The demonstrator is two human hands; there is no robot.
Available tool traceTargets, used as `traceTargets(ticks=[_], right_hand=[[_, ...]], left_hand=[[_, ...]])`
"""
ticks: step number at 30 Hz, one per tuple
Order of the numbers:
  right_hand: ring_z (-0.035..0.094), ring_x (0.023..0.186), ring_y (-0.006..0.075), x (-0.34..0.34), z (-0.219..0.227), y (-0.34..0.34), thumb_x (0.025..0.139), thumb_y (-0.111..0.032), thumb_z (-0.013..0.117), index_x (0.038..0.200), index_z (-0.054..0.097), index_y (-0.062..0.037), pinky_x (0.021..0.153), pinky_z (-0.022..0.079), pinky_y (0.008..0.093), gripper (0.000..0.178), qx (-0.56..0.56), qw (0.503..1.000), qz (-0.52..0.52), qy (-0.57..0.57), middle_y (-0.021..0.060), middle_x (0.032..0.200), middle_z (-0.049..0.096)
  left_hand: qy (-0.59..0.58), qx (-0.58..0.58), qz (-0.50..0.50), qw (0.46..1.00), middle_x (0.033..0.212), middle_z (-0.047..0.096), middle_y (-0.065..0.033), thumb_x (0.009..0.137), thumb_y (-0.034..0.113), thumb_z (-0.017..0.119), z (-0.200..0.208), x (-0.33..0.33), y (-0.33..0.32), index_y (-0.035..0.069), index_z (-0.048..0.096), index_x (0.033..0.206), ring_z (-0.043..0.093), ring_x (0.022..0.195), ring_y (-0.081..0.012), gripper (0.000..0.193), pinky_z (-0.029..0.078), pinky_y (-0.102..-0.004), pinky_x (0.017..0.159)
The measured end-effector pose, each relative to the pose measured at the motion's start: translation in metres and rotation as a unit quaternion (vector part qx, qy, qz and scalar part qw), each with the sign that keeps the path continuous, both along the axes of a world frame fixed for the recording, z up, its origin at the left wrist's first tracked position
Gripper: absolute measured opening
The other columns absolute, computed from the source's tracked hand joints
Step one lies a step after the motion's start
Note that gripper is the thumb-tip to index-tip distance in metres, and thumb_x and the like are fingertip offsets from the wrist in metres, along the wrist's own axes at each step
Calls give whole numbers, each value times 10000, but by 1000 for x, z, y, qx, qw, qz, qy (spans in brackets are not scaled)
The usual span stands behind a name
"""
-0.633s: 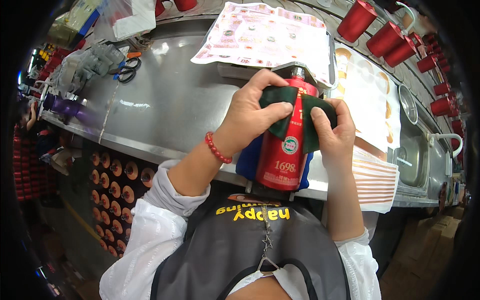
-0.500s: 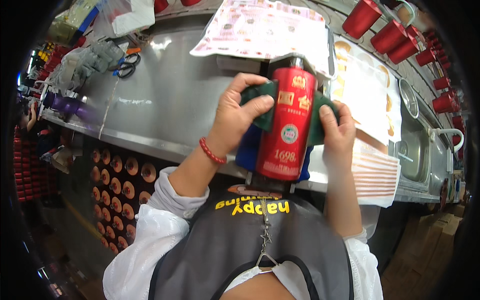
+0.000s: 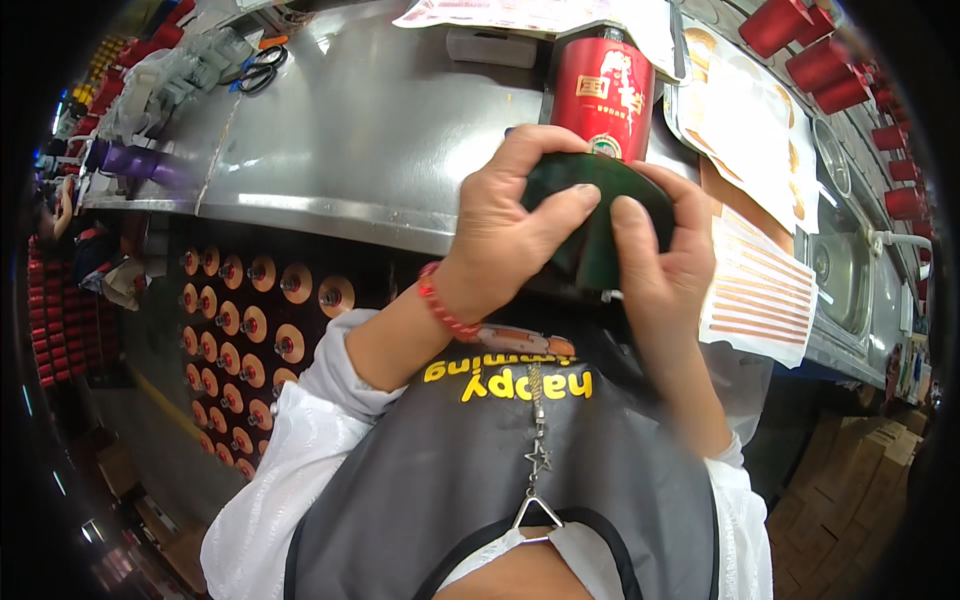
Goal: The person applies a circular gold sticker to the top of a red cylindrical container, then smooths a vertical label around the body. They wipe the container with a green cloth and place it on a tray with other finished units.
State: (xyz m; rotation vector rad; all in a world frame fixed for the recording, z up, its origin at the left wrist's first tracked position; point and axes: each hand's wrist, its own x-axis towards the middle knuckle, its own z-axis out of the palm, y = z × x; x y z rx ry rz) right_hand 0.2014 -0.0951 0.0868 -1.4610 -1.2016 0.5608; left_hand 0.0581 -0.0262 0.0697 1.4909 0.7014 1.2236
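Observation:
A red bottle [image 3: 622, 80] with gold and white markings lies with its neck away from me over the near edge of the steel counter. Both my hands are at its lower end, thumbs close together on top. Dark green flexible sheeting [image 3: 598, 222] covers that end; whether it is one piece or two, I cannot tell. My left hand [image 3: 525, 205] grips the sheeting's left side, thumb on top and fingers curled round the far edge. On the other side, my right hand [image 3: 665, 230] pinches it the same way. The bottle's base is hidden.
Steel counter [image 3: 370, 140] extends left, with blue-handled scissors [image 3: 262, 70] and a purple object [image 3: 135, 160]. A clear box [image 3: 490, 47] sits behind my left hand. At right are decal sheets [image 3: 765, 285] and a sink [image 3: 840, 270]. Several capped red bottles [image 3: 255, 325] stand below the counter.
My hands have come together from the bottle's sides over its lower end, bringing the green sheeting across it. The bottle's visible markings have shifted. The whole view has tilted slightly.

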Motion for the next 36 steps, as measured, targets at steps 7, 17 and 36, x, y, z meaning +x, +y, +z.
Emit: traceTargets(ticks=[7,17,36], right_hand=[[632,897,163,22,-11,-10,948,-118,655,1151,594,5,815,508,295,246,-10,998,-37,59,99,991,663],[610,954,123,24,-13,-11,960,-126,657,1186,592,17,850,500,267,276,-43,992,-31,116,82,1049,655],[595,907,128,39,-36,-15,963,-149,663,1180,583,6,826,493,270,278,-57,997,-31,45,64,1005,644]], left_hand=[[-115,-169,13,979,992,633,-10,897,31,688,-11,-19,4,46,608,1131,600,871,-90,248,523,-252,781],[-123,-179,15,976,1014,632,-26,901,26,684,-14,-15,4,48,577,1160,593,900,-76,281,529,-246,809],[-75,-109,22,991,1047,600,-11,934,29,644,-38,-20,-1,30,547,1198,565,919,-58,281,503,-222,824]])
